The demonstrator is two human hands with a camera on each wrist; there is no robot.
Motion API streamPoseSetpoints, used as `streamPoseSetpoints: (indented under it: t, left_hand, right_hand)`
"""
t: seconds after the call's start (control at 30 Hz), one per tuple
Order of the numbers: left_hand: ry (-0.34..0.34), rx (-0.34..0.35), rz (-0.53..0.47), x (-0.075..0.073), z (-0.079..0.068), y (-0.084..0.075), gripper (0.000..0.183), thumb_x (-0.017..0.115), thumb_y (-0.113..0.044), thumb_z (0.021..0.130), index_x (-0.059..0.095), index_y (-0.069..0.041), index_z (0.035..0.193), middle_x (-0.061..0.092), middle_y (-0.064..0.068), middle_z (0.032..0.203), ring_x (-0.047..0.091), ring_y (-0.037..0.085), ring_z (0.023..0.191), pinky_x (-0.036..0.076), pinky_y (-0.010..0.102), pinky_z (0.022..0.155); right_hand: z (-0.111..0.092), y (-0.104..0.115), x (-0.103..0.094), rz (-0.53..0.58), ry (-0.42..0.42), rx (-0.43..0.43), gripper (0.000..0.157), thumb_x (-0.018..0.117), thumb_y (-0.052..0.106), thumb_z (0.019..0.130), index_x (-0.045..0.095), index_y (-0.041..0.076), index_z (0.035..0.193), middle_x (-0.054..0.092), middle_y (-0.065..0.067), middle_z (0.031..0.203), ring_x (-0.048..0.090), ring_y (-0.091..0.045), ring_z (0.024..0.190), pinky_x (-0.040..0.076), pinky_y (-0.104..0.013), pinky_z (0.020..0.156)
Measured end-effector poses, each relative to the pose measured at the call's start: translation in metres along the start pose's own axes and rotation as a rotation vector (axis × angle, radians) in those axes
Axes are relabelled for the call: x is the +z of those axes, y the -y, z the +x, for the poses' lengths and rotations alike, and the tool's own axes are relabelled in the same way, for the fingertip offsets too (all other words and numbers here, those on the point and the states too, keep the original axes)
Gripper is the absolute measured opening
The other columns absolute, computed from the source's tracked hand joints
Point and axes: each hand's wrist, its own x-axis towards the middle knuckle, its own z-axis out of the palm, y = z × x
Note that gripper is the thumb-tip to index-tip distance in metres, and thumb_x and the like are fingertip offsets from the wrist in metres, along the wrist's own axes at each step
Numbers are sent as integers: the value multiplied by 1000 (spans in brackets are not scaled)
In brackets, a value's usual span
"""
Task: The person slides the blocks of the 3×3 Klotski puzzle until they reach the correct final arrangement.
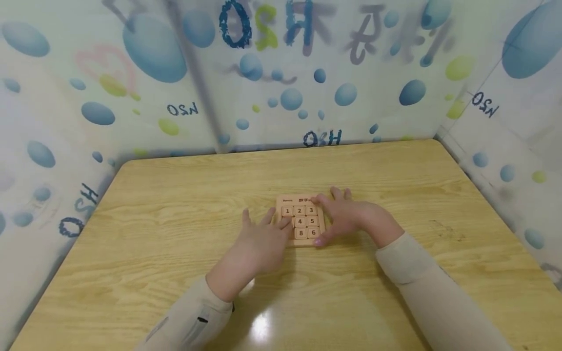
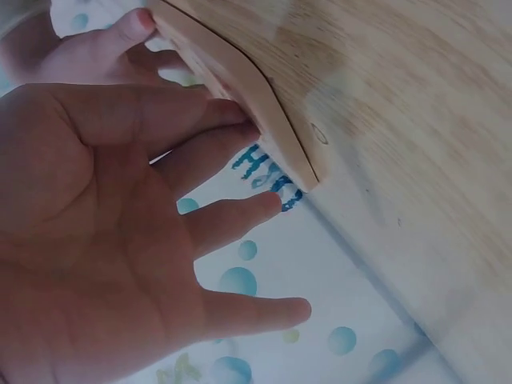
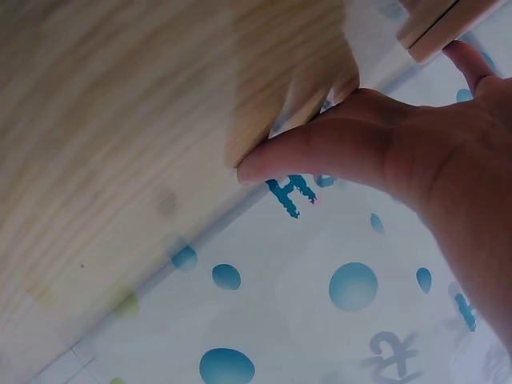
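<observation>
A wooden number sliding puzzle (image 1: 291,198) lies flat on the table, its square tiles showing 1, 2, 3 in the top row, 4 and 5 in the middle, 8 and 6 at the bottom. My left hand (image 1: 263,246) covers part of its left column. In the left wrist view, the thumb and index finger meet at the puzzle's edge (image 2: 276,120), while the other fingers spread out straight. From the right, my right hand (image 1: 347,214) holds the frame, thumb at the lower right corner and a finger at the upper right.
The wood-grain table (image 1: 175,195) stretches around the puzzle on every side. A pale wall (image 1: 272,117) with blue and green bubbles and lettering stands behind its far edge, and similar walls flank it left and right.
</observation>
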Motion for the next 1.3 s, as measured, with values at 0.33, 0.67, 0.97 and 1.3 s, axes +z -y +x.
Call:
streamPoseSetpoints:
  t: [0.33, 0.67, 0.97, 1.3]
  left_hand:
    - [-4, 67, 73, 0, -7, -13, 61, 57, -23, 107, 42, -28, 165, 28, -12, 176, 16, 28, 168, 16, 83, 123]
    - [-10, 71, 39, 2, -17, -19, 63, 63, -23, 102, 46, -25, 163, 32, -11, 175, 19, 29, 168, 17, 84, 122]
    - [1, 14, 49, 2, -25, -7, 60, 66, -34, 101, 53, -22, 158, 39, -9, 172, 21, 28, 167, 12, 84, 123]
    - [-13, 163, 17, 2, -4, -24, 62, 55, -33, 108, 37, -28, 167, 26, -13, 177, 15, 26, 169, 18, 85, 121]
  right_hand:
    - [-1, -2, 0, -31, 4, -6, 117, 82, 68, 82, 20, 23, 171, -5, -34, 175, -5, -70, 156, 15, -89, 117]
    - [1, 1, -1, -28, -2, -26, 115, 82, 67, 83, 22, 21, 170, -4, -37, 174, -7, -72, 154, 14, -88, 118]
    - [1, 2, -1, -38, -3, -16, 116, 83, 66, 83, 22, 23, 170, -4, -36, 175, -7, -71, 155, 13, -87, 119]
    - [2, -1, -1, -36, 5, -21, 116, 84, 65, 82, 21, 21, 170, -4, -36, 174, -6, -72, 154, 15, -89, 117]
